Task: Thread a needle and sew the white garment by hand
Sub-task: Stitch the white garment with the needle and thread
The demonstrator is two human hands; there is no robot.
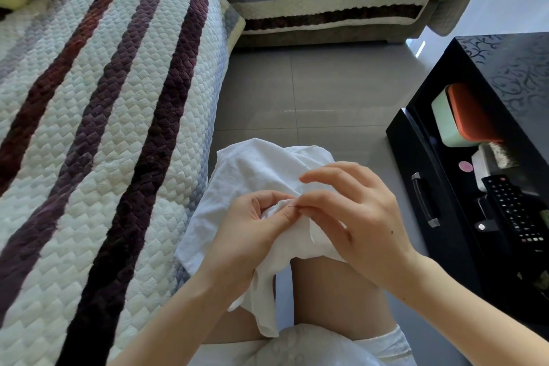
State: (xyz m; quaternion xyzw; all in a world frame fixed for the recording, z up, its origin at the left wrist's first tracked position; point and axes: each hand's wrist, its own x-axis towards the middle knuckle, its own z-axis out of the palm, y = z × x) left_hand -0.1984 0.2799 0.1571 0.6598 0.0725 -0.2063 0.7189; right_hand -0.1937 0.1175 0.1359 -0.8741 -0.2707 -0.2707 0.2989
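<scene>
Hands meet over the lap — left hand bunches the white garment, right hand pinches a needle at the fold. At three o'clock, an open black drawer holds a remote and a green-and-orange box.

Home living room: striped quilted sofa, grey tiled floor, black coffee table holding a remote control.
</scene>
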